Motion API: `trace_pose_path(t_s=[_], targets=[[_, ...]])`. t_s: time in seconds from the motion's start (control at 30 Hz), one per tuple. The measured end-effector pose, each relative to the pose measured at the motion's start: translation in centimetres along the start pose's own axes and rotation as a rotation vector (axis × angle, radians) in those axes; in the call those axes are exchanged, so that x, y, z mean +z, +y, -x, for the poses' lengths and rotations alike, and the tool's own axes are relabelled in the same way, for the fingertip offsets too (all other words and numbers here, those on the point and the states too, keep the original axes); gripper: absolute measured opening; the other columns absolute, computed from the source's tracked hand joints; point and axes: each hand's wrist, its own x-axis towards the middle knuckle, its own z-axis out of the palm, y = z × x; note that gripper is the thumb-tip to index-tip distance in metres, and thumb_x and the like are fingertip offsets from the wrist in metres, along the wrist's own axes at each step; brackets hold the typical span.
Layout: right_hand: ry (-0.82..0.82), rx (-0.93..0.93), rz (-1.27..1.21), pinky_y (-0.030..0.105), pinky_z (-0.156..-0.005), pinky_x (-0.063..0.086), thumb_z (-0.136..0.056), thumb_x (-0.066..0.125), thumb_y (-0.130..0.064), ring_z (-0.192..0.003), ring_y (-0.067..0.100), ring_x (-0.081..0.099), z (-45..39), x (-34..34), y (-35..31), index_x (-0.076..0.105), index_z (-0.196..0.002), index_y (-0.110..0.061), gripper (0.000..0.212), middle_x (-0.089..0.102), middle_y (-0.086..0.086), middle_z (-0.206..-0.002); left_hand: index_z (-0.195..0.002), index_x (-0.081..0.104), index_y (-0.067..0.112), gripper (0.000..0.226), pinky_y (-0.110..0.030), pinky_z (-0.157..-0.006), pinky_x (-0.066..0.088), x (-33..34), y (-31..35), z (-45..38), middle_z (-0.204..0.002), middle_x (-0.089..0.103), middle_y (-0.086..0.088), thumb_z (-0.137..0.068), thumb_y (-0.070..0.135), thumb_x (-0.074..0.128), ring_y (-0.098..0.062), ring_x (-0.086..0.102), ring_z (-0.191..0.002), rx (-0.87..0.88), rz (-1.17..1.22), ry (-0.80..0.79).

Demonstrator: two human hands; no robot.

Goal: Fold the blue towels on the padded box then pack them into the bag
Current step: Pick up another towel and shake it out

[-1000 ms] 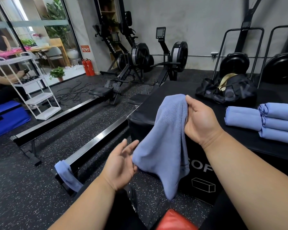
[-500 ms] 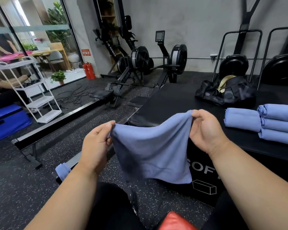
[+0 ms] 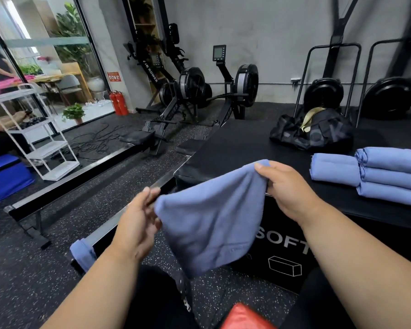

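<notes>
Gym floor, rowing machines (image 3: 199,96) by grey wall, speckled rubber flooring (image 3: 57,233), padded plyo box (image 3: 282,252)

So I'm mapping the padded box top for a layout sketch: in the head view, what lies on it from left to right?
Black bag → single folded towel → stack of three folded towels, all on the padded box.

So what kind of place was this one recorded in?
Most likely a gym. Rowing machines stand along the grey wall, a black padded box marked SOFT fills the foreground, and the floor is speckled rubber.
</notes>
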Motion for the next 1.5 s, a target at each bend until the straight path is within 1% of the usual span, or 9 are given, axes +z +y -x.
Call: trace_pose_path(t_s=[0.1,0.23,0.4,0.5,0.67,0.87,1.1,1.3,1.5], targets=[[-0.041,0.007,-0.025,0.049,-0.101,0.053,-0.106,0.056,-0.019,-0.111,0.037,0.071,0.4,0.0,-0.1,0.077,-0.111,-0.003,0.027,0.075,0.025,-0.116,-0.116,0.075,0.013,0.028,-0.026,-0.062,0.035,-0.9,-1.4,-0.8,-0.101,0.070,-0.004,-0.095,0.028,0.067,-0.012,0.055,-0.074,-0.147,-0.054,-0.037],[-0.040,-0.014,-0.063,0.039,-0.092,0.055,-0.106,0.054,-0.016,-0.105,0.028,0.073,0.4,-0.7,-0.6,0.077,-0.113,-0.004,0.027,0.076,0.019,-0.116,-0.120,0.072,0.022,0.022,-0.020,-0.060,0.043,-1.0,1.2,-1.0,-0.085,0.068,0.002,-0.100,0.023,0.064,-0.009,0.056,-0.066,0.024,0.094,-0.001],[-0.100,-0.038,-0.086,0.028,-0.082,0.057,-0.105,0.051,-0.009,-0.101,0.023,0.074,0.5,-1.0,-0.7,0.076,-0.114,-0.003,0.028,0.077,0.017,-0.114,-0.104,0.073,0.021,0.039,-0.015,-0.042,0.034,-1.3,0.6,-1.0,-0.076,0.056,0.003,-0.096,0.059,0.064,-0.009,0.046,-0.054,-0.202,-0.093,-0.160],[-0.097,-0.014,-0.040,0.032,-0.084,0.057,-0.105,0.053,-0.010,-0.099,0.027,0.074,0.4,-1.2,-0.1,0.079,-0.107,-0.006,0.027,0.078,0.018,-0.109,-0.126,0.073,0.018,0.029,-0.017,-0.050,0.033,-1.1,-0.8,-1.2,-0.081,0.059,0.005,-0.101,0.031,0.066,-0.006,0.043,-0.059,-0.046,-0.265,-0.064],[-0.015,-0.013,0.157,0.049,-0.098,0.054,-0.103,0.061,-0.020,-0.102,0.030,0.074,0.1,-2.9,0.8,0.080,-0.105,-0.009,0.022,0.079,0.015,-0.108,-0.118,0.071,0.019,0.017,-0.016,-0.057,0.054,-0.6,-0.1,-0.7,-0.079,0.065,0.004,-0.107,0.016,0.058,-0.002,0.058,-0.061,0.176,-0.256,-0.027],[0.005,0.047,-0.024,0.042,-0.096,0.053,-0.101,0.063,-0.012,-0.103,0.025,0.072,0.1,-3.2,2.4,0.078,-0.108,-0.004,0.018,0.077,0.018,-0.113,-0.126,0.068,0.019,0.021,-0.013,-0.053,0.043,-0.9,-0.2,-1.7,-0.076,0.046,0.001,-0.108,0.017,0.057,-0.006,0.042,-0.059,0.179,-0.299,-0.028],[0.100,0.205,-0.233,0.036,-0.093,0.054,-0.100,0.067,-0.018,-0.098,0.022,0.070,-0.3,-3.6,3.5,0.075,-0.099,-0.013,0.010,0.075,0.008,-0.102,-0.127,0.067,0.019,0.035,-0.016,-0.065,0.057,-0.8,-0.1,-1.3,-0.105,0.072,-0.004,-0.100,-0.002,0.062,-0.010,0.065,-0.083,0.264,-0.377,-0.087],[0.012,0.295,-0.169,0.028,-0.077,0.054,-0.096,0.062,0.001,-0.083,0.019,0.069,-0.6,-3.7,5.2,0.071,-0.104,-0.006,0.014,0.076,0.010,-0.095,-0.122,0.071,0.024,0.037,-0.022,-0.084,0.056,-0.9,0.0,-1.7,-0.112,0.078,0.004,-0.099,-0.004,0.063,-0.002,0.070,-0.096,0.355,-0.529,-0.090],[-0.009,0.492,-0.313,0.031,-0.073,0.053,-0.098,0.060,-0.012,-0.077,0.018,0.071,-0.6,-3.5,6.4,0.071,-0.107,-0.010,0.014,0.074,0.009,-0.094,-0.127,0.069,0.027,0.041,-0.023,-0.087,0.051,-0.8,-0.2,-2.2,-0.114,0.077,0.004,-0.098,-0.002,0.066,-0.003,0.068,-0.097,0.405,-0.542,-0.090]])
